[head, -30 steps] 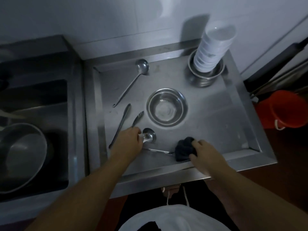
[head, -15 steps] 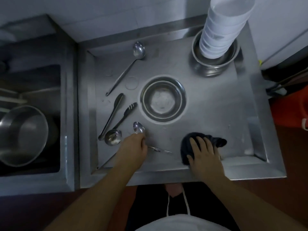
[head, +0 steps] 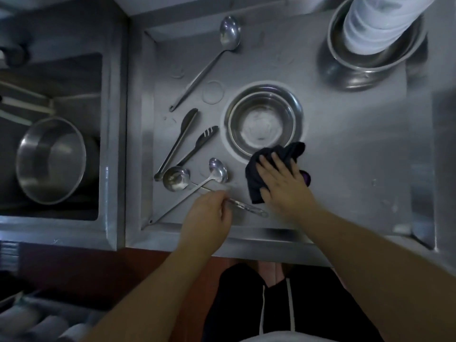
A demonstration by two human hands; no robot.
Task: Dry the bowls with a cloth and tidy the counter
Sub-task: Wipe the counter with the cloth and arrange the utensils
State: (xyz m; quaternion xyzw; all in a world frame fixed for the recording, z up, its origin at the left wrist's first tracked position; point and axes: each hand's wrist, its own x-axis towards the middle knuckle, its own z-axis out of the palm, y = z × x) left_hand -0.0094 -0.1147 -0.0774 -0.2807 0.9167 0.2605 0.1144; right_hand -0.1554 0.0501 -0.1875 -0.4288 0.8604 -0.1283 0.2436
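We see the left half of the worktop (head: 357, 169) crowded: a long ladle (head: 209, 62), tongs (head: 182, 141) and two small ladles (head: 195, 178) lie fanned out beside the steel bowl (head: 264, 122) at the middle. The far right corner is blocked by the stack of white bowls (head: 370, 23) standing in a metal basin (head: 365, 65). To the right of the dark cloth (head: 261, 169) we find bare steel running to the raised rim.

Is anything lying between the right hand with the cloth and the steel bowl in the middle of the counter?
Nothing visible does. The right hand rests flat on the dark cloth, whose far edge already reaches the near rim of the steel bowl. The ladles and tongs lie off to the left.
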